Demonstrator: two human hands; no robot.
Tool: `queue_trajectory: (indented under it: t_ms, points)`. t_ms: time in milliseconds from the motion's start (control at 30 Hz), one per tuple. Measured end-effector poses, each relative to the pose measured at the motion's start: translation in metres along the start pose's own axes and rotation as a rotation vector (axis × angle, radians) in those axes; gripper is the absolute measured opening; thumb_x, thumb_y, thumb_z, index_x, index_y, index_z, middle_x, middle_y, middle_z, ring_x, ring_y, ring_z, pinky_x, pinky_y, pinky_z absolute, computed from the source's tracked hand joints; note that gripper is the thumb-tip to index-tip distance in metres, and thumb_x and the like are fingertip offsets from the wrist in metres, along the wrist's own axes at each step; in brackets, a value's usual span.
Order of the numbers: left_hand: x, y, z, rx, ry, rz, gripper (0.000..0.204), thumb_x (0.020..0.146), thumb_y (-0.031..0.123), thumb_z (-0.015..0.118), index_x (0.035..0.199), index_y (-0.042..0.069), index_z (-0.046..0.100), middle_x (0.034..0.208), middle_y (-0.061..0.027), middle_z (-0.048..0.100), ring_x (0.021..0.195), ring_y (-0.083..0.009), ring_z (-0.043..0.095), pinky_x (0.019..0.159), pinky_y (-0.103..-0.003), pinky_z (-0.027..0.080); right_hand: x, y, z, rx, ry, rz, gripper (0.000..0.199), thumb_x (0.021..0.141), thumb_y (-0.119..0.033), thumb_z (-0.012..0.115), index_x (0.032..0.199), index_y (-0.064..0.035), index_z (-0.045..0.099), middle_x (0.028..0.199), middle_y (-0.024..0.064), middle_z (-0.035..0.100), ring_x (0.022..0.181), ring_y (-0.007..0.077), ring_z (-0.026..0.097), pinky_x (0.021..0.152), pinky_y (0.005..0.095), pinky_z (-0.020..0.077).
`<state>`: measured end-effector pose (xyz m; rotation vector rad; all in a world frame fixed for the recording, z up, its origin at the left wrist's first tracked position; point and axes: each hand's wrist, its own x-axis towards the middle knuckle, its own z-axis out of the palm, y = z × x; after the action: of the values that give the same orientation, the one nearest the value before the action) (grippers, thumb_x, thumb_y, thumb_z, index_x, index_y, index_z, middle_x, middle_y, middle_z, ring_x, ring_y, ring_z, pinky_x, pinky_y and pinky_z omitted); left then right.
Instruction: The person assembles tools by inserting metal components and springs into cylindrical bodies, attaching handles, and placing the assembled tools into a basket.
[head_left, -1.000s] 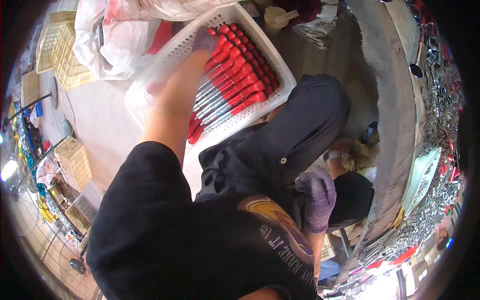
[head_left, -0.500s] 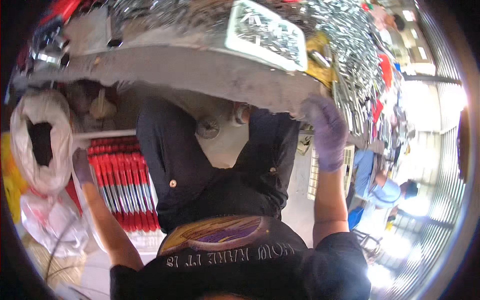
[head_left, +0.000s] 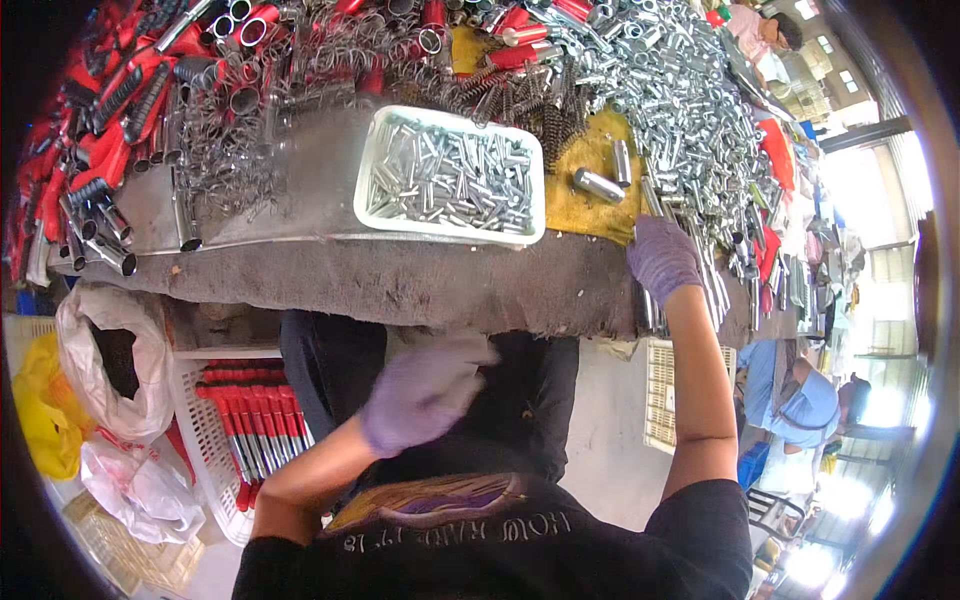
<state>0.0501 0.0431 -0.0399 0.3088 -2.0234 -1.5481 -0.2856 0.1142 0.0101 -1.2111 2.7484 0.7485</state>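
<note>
Both of my hands wear lavender knit gloves. My left hand point(head_left: 425, 395) is over my lap, below the table edge. Motion smears its fingers, and I see nothing clear in them. At the table's front right, my right hand point(head_left: 665, 258) is closed among long thin metal rods point(head_left: 708, 265), beside a yellow cloth point(head_left: 597, 215). Its fingertips are hidden, so I cannot make out what they grip. Two short metal cylinders point(head_left: 600, 185) lie on the cloth. To its left stands a white tray point(head_left: 450, 234) full of small metal pins.
Chrome tubes and red-handled parts point(head_left: 105, 165) crowd the table's left. Coil springs point(head_left: 225, 160) and a heap of small metal parts point(head_left: 660, 100) cover the back. A white crate point(head_left: 205, 425) with red-handled tools stands low left by plastic bags point(head_left: 115, 360). A person in blue point(head_left: 800, 395) sits right.
My left hand has moved from beside the crate of red-handled tools to over my lap. My right hand has gone from the table edge onto the rods. The view now takes in more tabletop.
</note>
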Motion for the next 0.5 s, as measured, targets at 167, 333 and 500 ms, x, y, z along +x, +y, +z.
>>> queue_trajectory:
  t_ms: [167, 333, 500]
  points:
    - [0.08, 0.021, 0.053, -0.014, -0.227, -0.058, 0.041, 0.086, 0.016, 0.06, 0.122, 0.003, 0.048, 0.113, -0.0155, 0.058, 0.108, -0.0297, 0.056, 0.09, -0.035, 0.045, -0.025, 0.01, -0.027, 0.299, 0.254, -0.257, 0.024, 0.078, -0.019, 0.064, 0.096, -0.0022, 0.06, 0.09, 0.016, 0.063, 0.085, 0.0307, 0.062, 0.076, 0.0388, 0.0496]
    - [0.124, -0.003, 0.083, 0.002, 0.168, -0.047, 0.043, 0.091, 0.021, 0.052, 0.131, 0.008, 0.041, 0.107, -0.0148, 0.059, 0.097, -0.0264, 0.059, 0.087, -0.035, 0.046, -0.047, 0.005, -0.084, 1.046, 0.249, -0.439, 0.03, 0.079, -0.01, 0.065, 0.106, -0.0017, 0.059, 0.084, 0.0063, 0.061, 0.073, 0.0167, 0.059, 0.067, 0.0283, 0.0479]
    - [0.128, 0.014, 0.047, -0.783, -0.129, -0.261, 0.051, 0.093, 0.037, 0.051, 0.132, 0.006, 0.038, 0.102, -0.0012, 0.05, 0.09, -0.009, 0.049, 0.082, -0.026, 0.043, -0.016, -0.026, -0.108, 1.53, -0.016, -0.547, 0.031, 0.08, -0.007, 0.065, 0.109, 0.0005, 0.059, 0.078, 0.0026, 0.059, 0.073, 0.0068, 0.054, 0.064, 0.0213, 0.0453]
